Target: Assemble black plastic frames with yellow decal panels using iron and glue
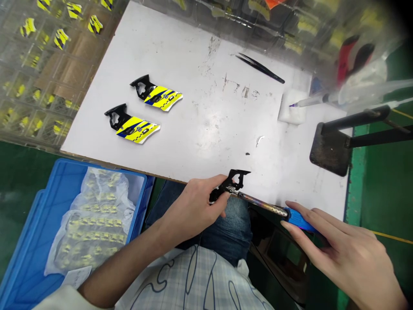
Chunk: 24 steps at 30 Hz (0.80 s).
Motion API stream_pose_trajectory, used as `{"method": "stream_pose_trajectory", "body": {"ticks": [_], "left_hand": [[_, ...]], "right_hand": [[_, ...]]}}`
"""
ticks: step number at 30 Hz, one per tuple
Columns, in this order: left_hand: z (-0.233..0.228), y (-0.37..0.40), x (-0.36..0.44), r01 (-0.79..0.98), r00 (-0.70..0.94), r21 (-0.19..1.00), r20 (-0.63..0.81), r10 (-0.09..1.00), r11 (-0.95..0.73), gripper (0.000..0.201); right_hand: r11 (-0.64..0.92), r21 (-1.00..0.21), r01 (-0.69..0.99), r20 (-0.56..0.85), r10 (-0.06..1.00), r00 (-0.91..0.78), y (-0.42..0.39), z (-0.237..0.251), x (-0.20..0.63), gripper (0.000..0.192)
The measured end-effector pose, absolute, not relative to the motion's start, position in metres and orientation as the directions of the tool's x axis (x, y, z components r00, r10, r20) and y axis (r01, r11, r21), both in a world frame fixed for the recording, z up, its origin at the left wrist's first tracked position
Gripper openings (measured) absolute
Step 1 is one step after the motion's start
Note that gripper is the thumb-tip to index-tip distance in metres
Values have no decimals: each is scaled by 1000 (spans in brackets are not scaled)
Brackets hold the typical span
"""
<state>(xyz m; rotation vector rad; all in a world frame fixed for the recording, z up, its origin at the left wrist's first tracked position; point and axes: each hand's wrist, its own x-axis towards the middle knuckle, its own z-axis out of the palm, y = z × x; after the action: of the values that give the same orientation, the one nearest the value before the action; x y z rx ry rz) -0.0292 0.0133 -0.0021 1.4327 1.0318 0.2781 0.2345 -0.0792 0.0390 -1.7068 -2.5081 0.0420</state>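
Pinched in my left hand (196,202) is a small black plastic part (234,176) with a cut-out, at the front edge of the white table. My right hand (342,245) grips the blue handle of a soldering iron (264,204). The iron's metal tip meets the black part beside my left fingertips; the exact contact spot is partly hidden. Two assembled pieces, a nearer one (137,129) and a farther one (163,98), lie on the left of the table. Each joins a black bracket to a yellow and blue patterned panel.
Black tweezers (261,68) lie at the back of the white tabletop (193,56). A syringe (309,101) rests its purple tip on a white pad (287,114). A black stand (332,150) is at right. A blue crate (142,206) holds bagged parts; clear trays (19,64) hold yellow pieces.
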Motion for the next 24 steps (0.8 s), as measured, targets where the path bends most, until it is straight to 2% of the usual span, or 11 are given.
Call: {"method": "stream_pose_trajectory", "body": {"ticks": [24], "left_hand": [[-4, 14, -29, 421, 566, 888, -415, 713, 183, 18]], "right_hand": [[349, -106, 931, 58, 937, -344, -78, 38, 236, 28]]}}
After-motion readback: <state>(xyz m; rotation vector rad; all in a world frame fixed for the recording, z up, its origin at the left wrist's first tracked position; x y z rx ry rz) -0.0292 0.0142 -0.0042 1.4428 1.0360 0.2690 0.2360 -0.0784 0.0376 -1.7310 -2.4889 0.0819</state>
